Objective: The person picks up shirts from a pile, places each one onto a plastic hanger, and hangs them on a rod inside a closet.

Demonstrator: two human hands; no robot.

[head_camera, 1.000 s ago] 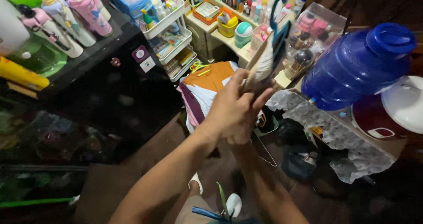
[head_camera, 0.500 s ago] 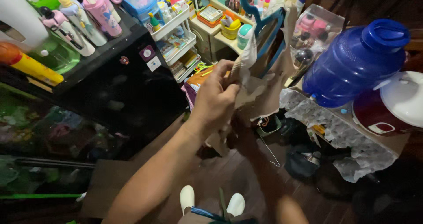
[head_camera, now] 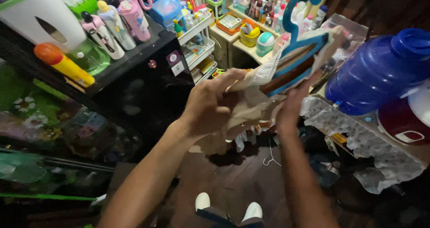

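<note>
Beige cloth, soft and crumpled, hangs bunched from a blue hanger held up in front of the person, above the dark wooden floor. The left hand is closed around the cloth at the hanger's left end; the right hand grips cloth and hanger from below, its fingers mostly buried in the folds, so how tightly it closes is hard to make out. What kind of garment this is cannot be told. The hanger's hook stands against the cluttered shelves behind. To the right, a blue jug lies tilted on a lace-covered table, its cap cut by the picture's edge; beside it a red-and-white cooker is cropped too. At left, bottles stand on a black cabinet.

Half a second ago the hanger stood nearly upright; now it is tilted flatter, the right hand has come into view, and the view has swung leftward.
</note>
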